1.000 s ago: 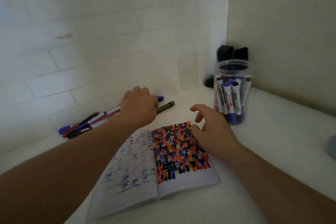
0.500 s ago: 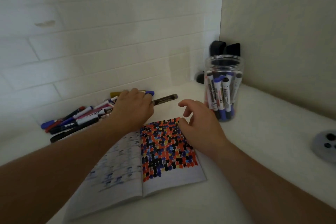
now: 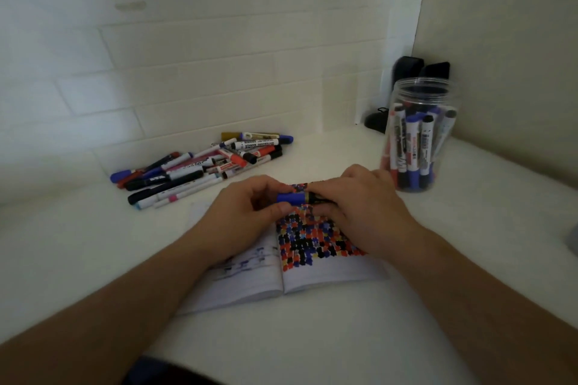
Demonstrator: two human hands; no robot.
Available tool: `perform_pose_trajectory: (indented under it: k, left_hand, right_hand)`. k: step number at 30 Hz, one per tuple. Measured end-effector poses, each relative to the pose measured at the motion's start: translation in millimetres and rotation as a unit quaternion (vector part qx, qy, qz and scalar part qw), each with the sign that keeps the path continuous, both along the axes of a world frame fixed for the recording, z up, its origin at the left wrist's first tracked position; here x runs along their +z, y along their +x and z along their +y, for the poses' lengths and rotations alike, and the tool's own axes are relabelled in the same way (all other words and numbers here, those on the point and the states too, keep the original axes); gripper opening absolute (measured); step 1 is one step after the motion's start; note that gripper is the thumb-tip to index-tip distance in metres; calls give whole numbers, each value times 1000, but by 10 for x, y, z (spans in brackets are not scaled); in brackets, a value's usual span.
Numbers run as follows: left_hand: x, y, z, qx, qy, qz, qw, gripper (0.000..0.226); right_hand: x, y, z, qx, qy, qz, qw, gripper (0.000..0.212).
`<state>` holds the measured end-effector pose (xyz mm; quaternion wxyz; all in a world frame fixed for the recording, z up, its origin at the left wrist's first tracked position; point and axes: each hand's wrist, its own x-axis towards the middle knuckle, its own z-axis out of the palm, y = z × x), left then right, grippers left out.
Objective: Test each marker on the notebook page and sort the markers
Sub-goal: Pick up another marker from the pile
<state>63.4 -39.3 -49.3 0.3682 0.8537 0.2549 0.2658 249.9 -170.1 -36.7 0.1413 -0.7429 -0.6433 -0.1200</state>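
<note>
Both hands now meet over the notebook (image 3: 312, 278): left hand (image 3: 247, 212) pinches the blue-capped marker (image 3: 297, 198), right hand (image 3: 359, 206) grips its barrel. Jar (image 3: 419, 134) part-filled; far-left pile (image 3: 203, 166) untested.

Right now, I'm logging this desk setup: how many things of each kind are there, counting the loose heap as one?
Notebook: 1
Jar: 1
Marker pile: 1
Held marker, between left hand and right hand: 1
Total: 4

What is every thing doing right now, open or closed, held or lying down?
notebook: open, flat on the table.
blue-capped marker: capped, held over the page.
left hand: pinches the cap.
right hand: holds the barrel.
jar: lidless, markers upright inside.
marker pile: lying loose.
</note>
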Motion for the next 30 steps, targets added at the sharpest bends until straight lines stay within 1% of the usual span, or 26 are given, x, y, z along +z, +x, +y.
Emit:
perform_pose_trajectory:
  k: [3,5,6,9,10,14,17,19,24,26,29,30]
  left_hand:
    - [-75,-18,-13,6,38,22,999,24]
    - [-102,-11,-13,13,68,31,997,27]
    - [-112,-9,-5,20,73,25,997,25]
    - [-128,-31,38,28,58,-10,998,23]
    - [-130,-38,44,22,54,-14,998,22]
    - [-141,-38,35,-10,48,-7,999,19]
    - [-134,-41,31,-35,63,-3,997,18]
    - [-119,-55,31,-45,66,-1,997,19]
    - [-100,-66,25,-60,42,-8,997,18]
    - [-97,-64,32,-49,39,-9,998,20]
    - [-91,-61,35,-26,29,-2,999,21]
    - [-92,-60,38,-25,26,3,999,22]
  right_hand:
    - [-71,-52,9,-15,-19,-20,1000,31]
    - [-116,-95,27,2,-18,-48,999,28]
    - [-121,-119,31,12,-22,-40,999,29]
    - [-119,-200,19,36,-35,28,998,30]
    - [-125,-217,9,40,-37,37,998,30]
    - [-133,-175,13,37,-45,-1,998,29]
    - [-117,-143,21,36,-56,-22,998,26]
    - [-100,-153,-1,25,-64,-30,997,29]
    - [-49,-184,-66,-3,-64,-68,996,44]
    - [8,-197,-65,-37,-88,-51,994,51]
    - [149,-173,-162,-110,-109,27,988,65]
    - [188,-146,-210,-120,-105,67,985,61]
